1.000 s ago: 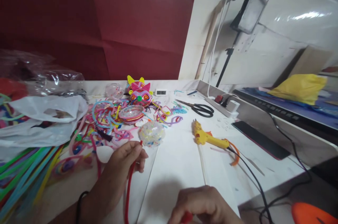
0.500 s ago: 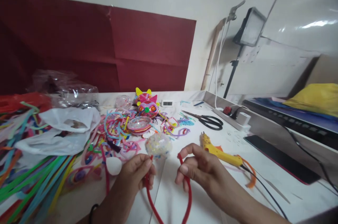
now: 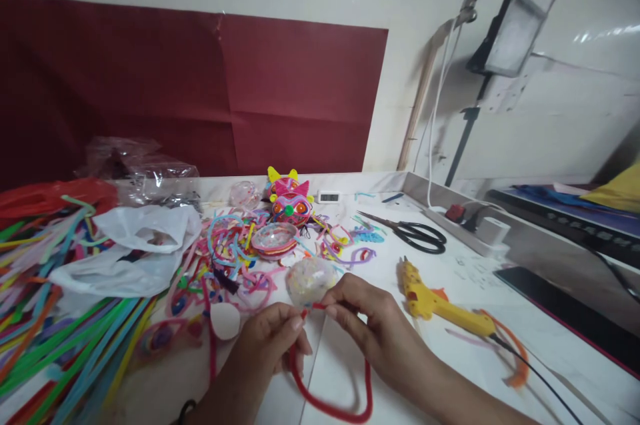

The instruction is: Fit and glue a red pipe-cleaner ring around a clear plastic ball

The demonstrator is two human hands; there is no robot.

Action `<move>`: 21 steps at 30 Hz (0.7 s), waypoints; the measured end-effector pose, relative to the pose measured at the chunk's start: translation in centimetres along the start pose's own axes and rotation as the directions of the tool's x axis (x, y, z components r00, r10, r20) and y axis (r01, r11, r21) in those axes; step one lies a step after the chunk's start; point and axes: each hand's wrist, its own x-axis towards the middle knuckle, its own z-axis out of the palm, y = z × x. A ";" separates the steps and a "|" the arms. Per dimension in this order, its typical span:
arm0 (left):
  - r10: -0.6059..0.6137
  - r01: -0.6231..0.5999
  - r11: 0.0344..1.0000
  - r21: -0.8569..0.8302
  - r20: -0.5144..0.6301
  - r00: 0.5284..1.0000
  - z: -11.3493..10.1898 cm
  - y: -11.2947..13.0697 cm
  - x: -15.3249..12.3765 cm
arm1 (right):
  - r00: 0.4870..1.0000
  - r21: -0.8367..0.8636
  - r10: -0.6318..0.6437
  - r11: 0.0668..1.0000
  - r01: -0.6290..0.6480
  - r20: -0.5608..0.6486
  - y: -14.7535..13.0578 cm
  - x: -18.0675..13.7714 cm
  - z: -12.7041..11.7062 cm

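Note:
A red pipe cleaner [image 3: 334,409] hangs in a loop between my two hands, low over the white table. My left hand [image 3: 273,355] pinches one end between thumb and fingers. The other end is pinched in my right hand [image 3: 375,325], and the two tips point at each other, nearly meeting. Just beyond the fingertips lies a clear rounded piece with coloured specks [image 3: 311,280]. A white oval piece [image 3: 225,321] lies beside my left hand. Right of my right hand rests a yellow hot glue gun [image 3: 445,305] with a black cord.
Bundles of coloured pipe cleaners [image 3: 75,351] and a white plastic bag [image 3: 125,258] cover the left side. Decorated figures [image 3: 290,201] stand at the back above scattered scraps. Black-handled scissors [image 3: 415,235], a power strip [image 3: 470,228] and a dark flat phone-like slab [image 3: 565,315] are on the right.
My hands have come closer together, bringing the pipe cleaner's two ends almost together and closing its curve into a loop. The view has turned slightly left.

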 end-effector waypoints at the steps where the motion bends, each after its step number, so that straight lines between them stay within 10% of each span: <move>1: -0.008 0.008 1.000 0.003 0.001 1.000 0.0 -0.1 0.1 | 1.000 -0.009 -0.031 0.999 0.031 -0.004 0.0 -0.1 0.0; 21: 0.020 -0.017 0.994 0.104 -0.035 0.999 0.3 -0.3 -0.2 | 0.980 -0.231 -0.176 0.954 0.193 0.094 0.1 -1.2 0.7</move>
